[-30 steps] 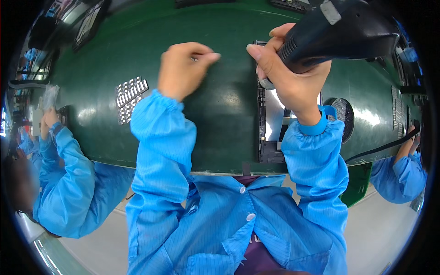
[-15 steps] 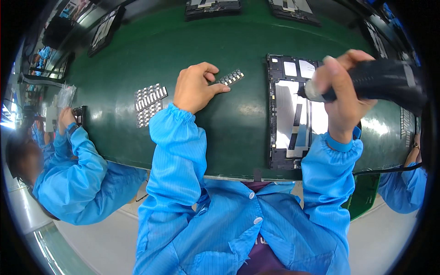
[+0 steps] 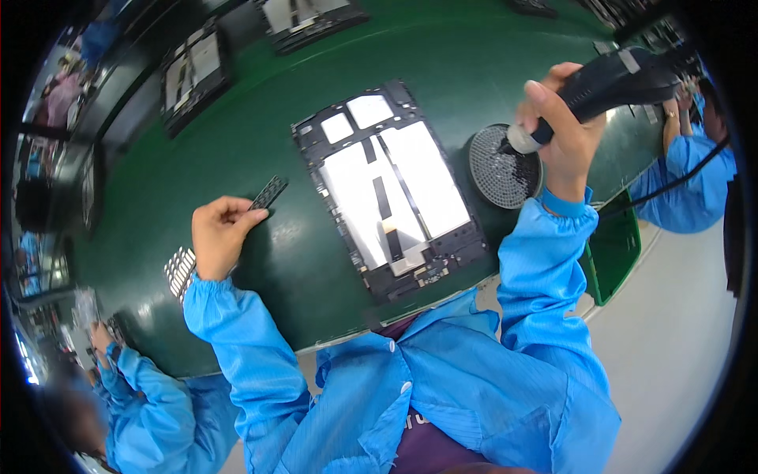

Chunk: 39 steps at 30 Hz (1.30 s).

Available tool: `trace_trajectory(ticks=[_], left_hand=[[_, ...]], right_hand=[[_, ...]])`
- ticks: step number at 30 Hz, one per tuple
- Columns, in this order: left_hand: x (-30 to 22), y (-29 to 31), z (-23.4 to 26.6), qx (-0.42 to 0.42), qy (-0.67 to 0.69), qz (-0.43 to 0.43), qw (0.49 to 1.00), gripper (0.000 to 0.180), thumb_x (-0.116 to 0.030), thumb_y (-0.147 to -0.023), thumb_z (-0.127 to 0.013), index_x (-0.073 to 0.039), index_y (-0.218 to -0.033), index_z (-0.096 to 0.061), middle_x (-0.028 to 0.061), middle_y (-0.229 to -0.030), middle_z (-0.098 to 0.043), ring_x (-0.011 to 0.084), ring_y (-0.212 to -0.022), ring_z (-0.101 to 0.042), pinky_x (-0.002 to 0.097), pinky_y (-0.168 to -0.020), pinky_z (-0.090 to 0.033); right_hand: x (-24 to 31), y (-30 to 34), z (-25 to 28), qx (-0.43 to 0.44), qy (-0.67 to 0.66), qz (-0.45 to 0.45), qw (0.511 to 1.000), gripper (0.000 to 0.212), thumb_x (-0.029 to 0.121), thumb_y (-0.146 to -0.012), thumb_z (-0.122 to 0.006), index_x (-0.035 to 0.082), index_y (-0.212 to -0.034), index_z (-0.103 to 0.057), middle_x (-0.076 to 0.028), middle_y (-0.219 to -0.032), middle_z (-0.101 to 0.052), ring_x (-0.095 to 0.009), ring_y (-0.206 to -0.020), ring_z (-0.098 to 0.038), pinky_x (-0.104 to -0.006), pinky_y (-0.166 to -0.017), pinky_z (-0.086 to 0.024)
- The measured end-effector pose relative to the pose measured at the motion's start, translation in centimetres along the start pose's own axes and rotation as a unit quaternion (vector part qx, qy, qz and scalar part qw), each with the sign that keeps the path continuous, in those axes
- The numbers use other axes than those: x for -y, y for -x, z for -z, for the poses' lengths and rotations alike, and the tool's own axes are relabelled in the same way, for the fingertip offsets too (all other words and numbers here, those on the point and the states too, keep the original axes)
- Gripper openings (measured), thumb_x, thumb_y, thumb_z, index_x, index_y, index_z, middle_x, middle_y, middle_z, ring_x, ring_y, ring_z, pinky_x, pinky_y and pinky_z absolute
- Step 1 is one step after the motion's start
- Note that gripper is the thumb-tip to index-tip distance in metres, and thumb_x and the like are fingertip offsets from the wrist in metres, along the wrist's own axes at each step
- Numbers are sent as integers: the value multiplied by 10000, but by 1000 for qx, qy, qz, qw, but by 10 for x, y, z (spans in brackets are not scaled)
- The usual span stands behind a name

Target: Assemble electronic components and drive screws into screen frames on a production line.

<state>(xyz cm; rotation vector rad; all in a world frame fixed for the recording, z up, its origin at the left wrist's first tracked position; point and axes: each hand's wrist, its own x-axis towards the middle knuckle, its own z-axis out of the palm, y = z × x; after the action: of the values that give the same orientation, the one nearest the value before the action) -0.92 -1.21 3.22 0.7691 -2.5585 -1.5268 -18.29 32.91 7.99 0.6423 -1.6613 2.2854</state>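
Note:
My left hand [image 3: 218, 241] pinches a short dark strip of small parts [image 3: 271, 192] between thumb and fingers, just above the green table. My right hand [image 3: 570, 146] is wrapped round a black electric screwdriver [image 3: 608, 83] with a pale collar near its tip. The tip points down into a round grey dish [image 3: 485, 174] with a grid of small holes and a dark heap, probably screws. Between my hands lies an opened tablet [image 3: 430, 178] with a black frame and silvery inner plates. Beside my left wrist is a sheet of small white pieces [image 3: 180, 270], partly hidden.
More opened tablets [image 3: 193, 71] stand along the far edge. A green bin [image 3: 617, 257] sits beyond the table's near right edge, close to a black cable [image 3: 671, 183]. Co-workers in blue sleeves [image 3: 154, 407] sit at left and right.
The view has swung right, bringing the round dish into sight. The screwdriver has gone from over the tablet to the dish. My left hand now holds the strip raised and turned.

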Motion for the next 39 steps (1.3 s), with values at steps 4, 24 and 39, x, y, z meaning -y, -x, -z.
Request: trace_trajectory(ticks=[4, 24, 39], left_hand=[[2, -4, -4, -7, -22, -67, 997, 143, 17, -648, -747, 57, -708, -623, 29, -671, -572, 78, -599, -527, 195, -546, -416], [10, -2, 1, -59, 153, -104, 981, 104, 32, -732, -684, 3, -805, -617, 68, -799, -639, 61, -603, -527, 168, -523, -429], [1, 2, -48, -155, 122, -87, 976, 207, -44, -795, -660, 35, -980, -609, 43, -747, -622, 50, -585, -536, 154, -487, -411]], right_hand=[[-12, 0, 14, -3, 28, 32, 999, 248, 1, -700, -715, -12, -886, -551, -48, -594, -572, -135, -468, -556, -243, -457, -448], [-38, -13, 7, 25, 62, 34, 997, 228, 16, -712, -727, -3, -872, -567, -37, -595, -585, -101, -461, -553, -215, -433, -435], [-25, -10, -1, 21, 73, 30, 997, 238, -14, -704, -713, -14, -890, -564, -42, -591, -582, -98, -466, -547, -213, -433, -424]])
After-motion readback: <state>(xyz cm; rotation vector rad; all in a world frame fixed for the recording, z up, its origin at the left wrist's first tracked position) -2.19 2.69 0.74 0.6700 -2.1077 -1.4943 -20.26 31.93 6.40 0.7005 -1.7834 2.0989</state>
